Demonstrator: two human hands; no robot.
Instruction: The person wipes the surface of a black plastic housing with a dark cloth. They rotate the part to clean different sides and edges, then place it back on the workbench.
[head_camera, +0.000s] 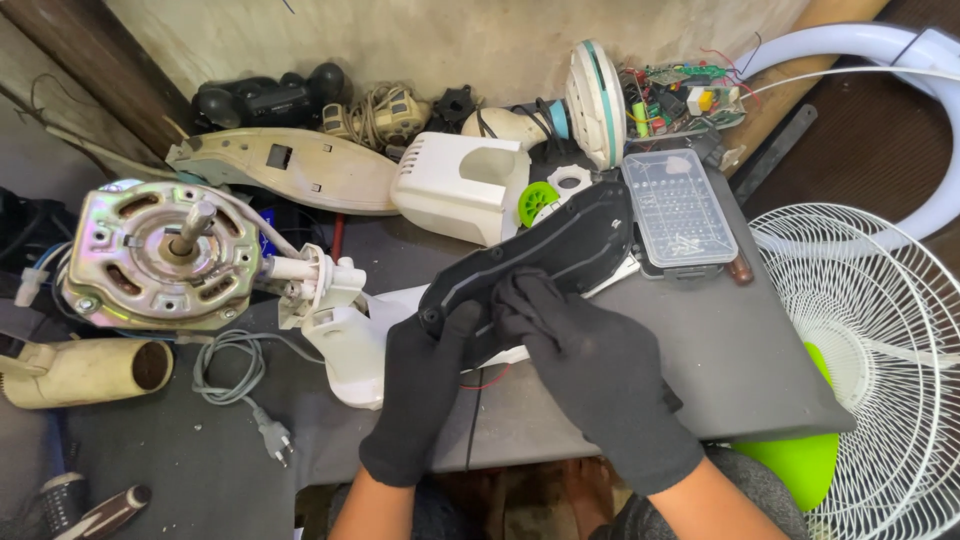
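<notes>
Looks like a small repair workshop for fans and household appliances. The dark grey worktop (740, 370) is crowded with stripped-down parts: a bare metal electric motor with its shaft sticking up (160, 255) on the left, a green circuit board trailing wires (685, 95) at the far side, and a clear plastic box of small bits (680, 208) next to it. A white wire fan guard (880, 340) sits off to the right, and the far wall (400, 40) is rough and stained.
</notes>
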